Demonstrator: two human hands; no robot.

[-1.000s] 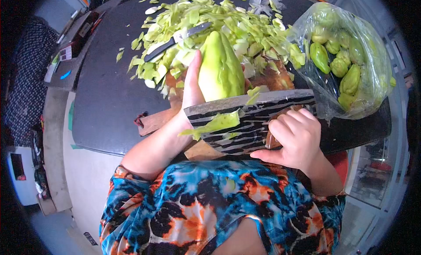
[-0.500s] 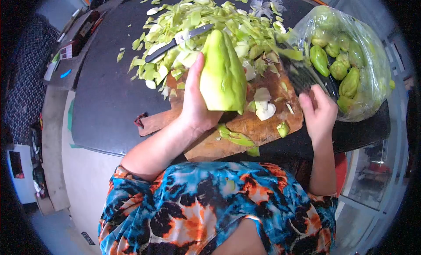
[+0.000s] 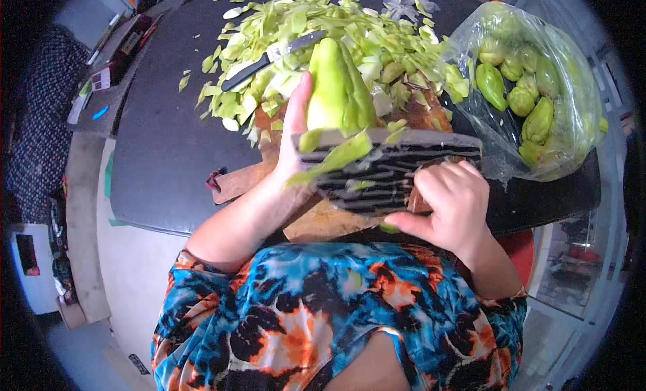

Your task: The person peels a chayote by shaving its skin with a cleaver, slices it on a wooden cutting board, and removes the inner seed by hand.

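Observation:
A large pale green chayote (image 3: 338,88) stands tilted above the wooden cutting board (image 3: 235,183), held by my left hand (image 3: 295,129) around its left side. My right hand (image 3: 452,201) is closed on the handle of a wide, dark-striped cleaver (image 3: 390,168). The blade lies across the chayote's lower end and hides it. Strips of green peel (image 3: 343,153) cling to the blade, which is slightly blurred. Behind the chayote spreads a big heap of peelings (image 3: 397,41), with a black-handled knife (image 3: 247,75) lying on it.
At the right of the dark table (image 3: 158,122) sits a clear plastic bag (image 3: 568,139) with several green chayotes (image 3: 522,98) in it. Crumpled clear plastic (image 3: 402,6) lies at the back. A side shelf (image 3: 108,108) with small items stands at the left.
Half a second ago the cleaver was a blur at the right, over the table near the bag. My right hand has since brought it left and in front of the chayote's lower end.

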